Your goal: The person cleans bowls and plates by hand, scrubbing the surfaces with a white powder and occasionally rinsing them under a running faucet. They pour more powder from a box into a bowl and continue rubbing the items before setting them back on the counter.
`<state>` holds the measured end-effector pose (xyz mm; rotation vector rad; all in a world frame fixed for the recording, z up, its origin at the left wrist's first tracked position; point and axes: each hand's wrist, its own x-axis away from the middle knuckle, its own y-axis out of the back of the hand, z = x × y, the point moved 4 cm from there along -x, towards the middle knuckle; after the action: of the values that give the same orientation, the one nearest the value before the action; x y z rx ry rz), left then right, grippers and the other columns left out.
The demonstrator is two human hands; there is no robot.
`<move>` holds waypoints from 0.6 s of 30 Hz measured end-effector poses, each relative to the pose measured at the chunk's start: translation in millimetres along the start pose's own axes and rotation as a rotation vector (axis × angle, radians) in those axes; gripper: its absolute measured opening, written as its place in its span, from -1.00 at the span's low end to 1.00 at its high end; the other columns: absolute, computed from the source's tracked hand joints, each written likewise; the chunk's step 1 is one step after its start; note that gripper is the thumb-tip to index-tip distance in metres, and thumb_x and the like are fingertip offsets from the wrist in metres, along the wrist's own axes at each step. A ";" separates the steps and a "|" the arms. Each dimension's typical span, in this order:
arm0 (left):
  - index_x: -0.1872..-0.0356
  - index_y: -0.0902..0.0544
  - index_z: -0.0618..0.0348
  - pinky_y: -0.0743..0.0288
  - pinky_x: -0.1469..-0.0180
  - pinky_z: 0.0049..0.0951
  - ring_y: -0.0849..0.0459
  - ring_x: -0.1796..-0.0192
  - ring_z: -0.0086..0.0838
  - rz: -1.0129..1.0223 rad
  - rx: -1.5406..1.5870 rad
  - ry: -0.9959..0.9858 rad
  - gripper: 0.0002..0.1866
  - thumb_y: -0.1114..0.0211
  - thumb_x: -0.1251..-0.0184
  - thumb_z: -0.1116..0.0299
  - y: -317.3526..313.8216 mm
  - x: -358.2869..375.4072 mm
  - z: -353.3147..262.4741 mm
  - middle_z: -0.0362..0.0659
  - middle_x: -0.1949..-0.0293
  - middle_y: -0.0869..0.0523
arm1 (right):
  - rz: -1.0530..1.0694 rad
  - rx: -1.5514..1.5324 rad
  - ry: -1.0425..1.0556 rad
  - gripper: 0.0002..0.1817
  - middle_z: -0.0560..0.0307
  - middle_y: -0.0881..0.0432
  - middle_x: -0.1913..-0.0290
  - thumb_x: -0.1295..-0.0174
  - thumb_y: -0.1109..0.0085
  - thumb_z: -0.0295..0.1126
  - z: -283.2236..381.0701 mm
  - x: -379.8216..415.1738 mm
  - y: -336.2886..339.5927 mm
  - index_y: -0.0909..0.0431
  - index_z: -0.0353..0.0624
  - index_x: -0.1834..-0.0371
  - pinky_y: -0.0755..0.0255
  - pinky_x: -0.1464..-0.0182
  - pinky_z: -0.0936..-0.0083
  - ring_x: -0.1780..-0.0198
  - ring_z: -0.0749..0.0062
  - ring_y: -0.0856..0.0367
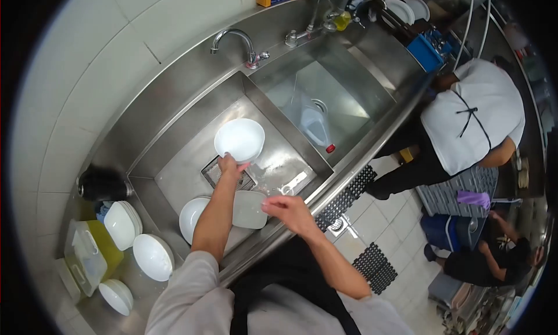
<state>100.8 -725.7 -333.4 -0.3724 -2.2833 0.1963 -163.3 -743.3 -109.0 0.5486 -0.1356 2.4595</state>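
Observation:
My left hand (231, 164) grips the lower rim of a white bowl (239, 138) over the left basin (174, 158) of a steel sink. Below and to the right, my right hand (286, 212) is raised near the front of the basin, its fingers bent together; whether anything small is between them is hidden. Next to it in the basin lies a pale rectangular dish (249, 209), and a second white bowl (193, 219) sits partly behind my left forearm. A metal drain grate (212, 171) shows under my left hand.
A faucet (250, 53) stands behind the basin. The right basin holds water and a clear plastic jug (314, 126). More white bowls (153, 257) and a yellow container (93, 256) are at left. Two people (474, 117) are at the right, one standing close to the sink.

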 end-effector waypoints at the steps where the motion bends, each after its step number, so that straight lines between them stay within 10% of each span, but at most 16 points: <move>1: -0.50 -0.13 0.23 -0.82 0.09 0.17 -0.52 -0.34 0.14 -0.045 -0.024 0.020 -0.46 0.03 -0.64 0.27 -11.2 -12.1 -2.9 0.18 -0.45 -0.27 | -0.008 -0.117 -0.074 -0.76 0.12 -0.78 0.23 -0.30 -0.42 -0.41 -12.1 8.6 2.9 -0.75 -0.27 0.03 -0.53 0.06 0.61 0.18 0.60 -0.66; 6: -0.41 -0.28 0.40 -0.83 -0.02 -0.01 -0.59 -0.27 0.02 -0.178 -0.041 0.023 -0.54 0.00 -0.60 0.40 -39.3 -40.9 -12.4 0.15 -0.39 -0.36 | -0.008 -0.291 -0.166 -0.74 0.17 -0.79 0.19 -0.32 -0.41 -0.37 -25.1 18.4 9.6 -0.75 -0.30 0.03 -0.54 0.03 0.61 0.16 0.60 -0.67; 12: -0.39 -0.30 0.35 -0.68 -0.26 -0.14 -0.64 -0.22 -0.10 0.184 0.114 0.128 -0.56 0.01 -0.54 0.54 -39.1 -42.8 -30.3 0.11 -0.26 -0.48 | 0.100 -0.126 0.006 -0.76 0.17 -0.78 0.22 -0.34 -0.38 -0.39 31.2 2.4 -11.1 -0.73 -0.32 0.04 -0.53 0.06 0.63 0.17 0.63 -0.67; 18: -0.41 -0.34 0.17 -0.65 -0.21 -0.19 -0.71 -0.19 -0.18 0.356 -0.092 -0.093 -0.59 -0.06 -0.64 0.35 16.5 145.2 -106.1 0.04 -0.19 -0.61 | 0.394 -0.222 0.018 -0.75 0.16 -0.78 0.15 -0.33 -0.37 -0.42 26.9 -24.9 -76.9 -0.73 -0.33 0.01 -0.59 0.01 0.55 0.13 0.56 -0.71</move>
<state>90.1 -660.1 -165.4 -0.8344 -2.3071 0.2937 -90.6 -700.5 -97.3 0.4342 -0.5485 2.7780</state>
